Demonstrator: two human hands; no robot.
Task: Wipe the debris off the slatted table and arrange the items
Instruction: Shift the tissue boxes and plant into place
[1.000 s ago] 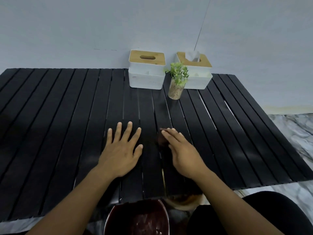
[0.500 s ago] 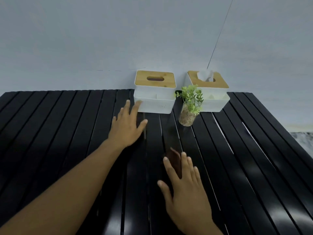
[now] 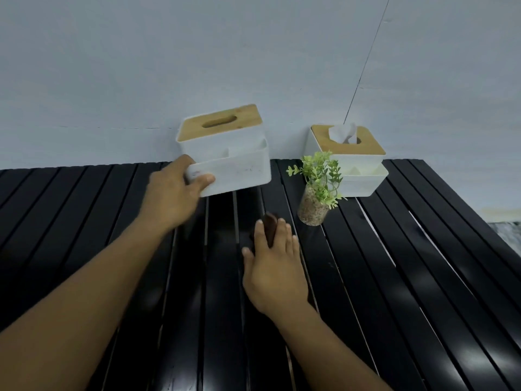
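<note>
My left hand (image 3: pixel 174 193) grips the front left corner of a white tissue box with a wooden lid (image 3: pixel 225 153), which is lifted and tilted off the black slatted table (image 3: pixel 394 277). My right hand (image 3: pixel 272 261) presses flat on a dark brown cloth (image 3: pixel 269 224) that lies on the slats in front of that box. A second white tissue box (image 3: pixel 352 165), with a tissue sticking out of its wooden lid, stands at the back right. A small green plant in a glass jar (image 3: pixel 317 193) stands just in front of it.
A pale wall (image 3: pixel 253 66) rises right behind the table's far edge. The table's right edge (image 3: pixel 479 221) runs diagonally, with marbled floor beyond it.
My left hand has reached forward, taken hold of the left tissue box and raised it at a tilt. My right hand has slid the cloth farther toward the boxes. The camera has moved closer.
</note>
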